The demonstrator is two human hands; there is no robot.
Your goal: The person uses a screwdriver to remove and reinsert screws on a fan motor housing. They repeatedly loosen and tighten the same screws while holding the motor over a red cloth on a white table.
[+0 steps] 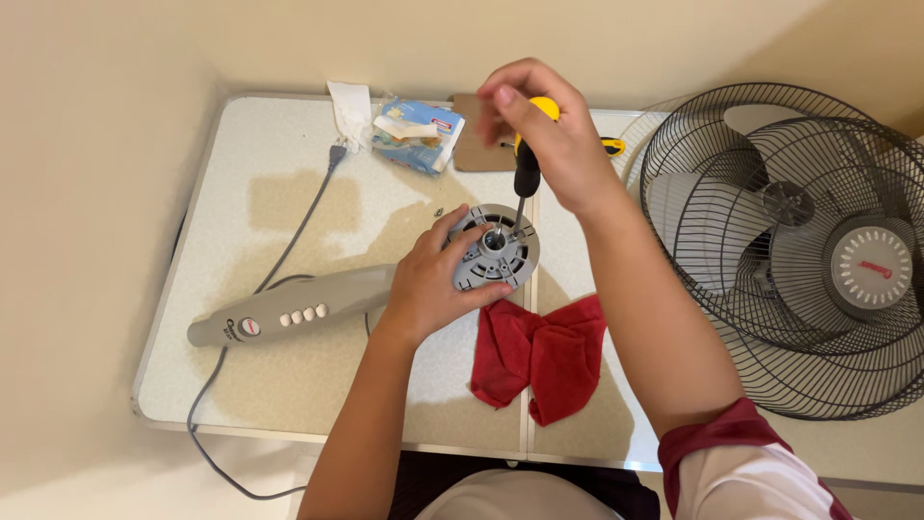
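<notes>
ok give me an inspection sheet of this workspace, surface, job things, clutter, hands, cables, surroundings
surface: pale speckled folding table, seam down the middle, faint stains.
job's things: grey fan motor housing on a long grey stand with buttons; screwdriver with yellow and black handle, upright, tip in the housing.
clutter: red cloth, tissue pack, crumpled tissue, brown card, second yellow-handled tool.
grippers: left hand grips the housing; right hand closed on the screwdriver handle.
cables: grey cord with plug runs off the near edge.
surroundings: cream wall; fan guards and blades at right.
</notes>
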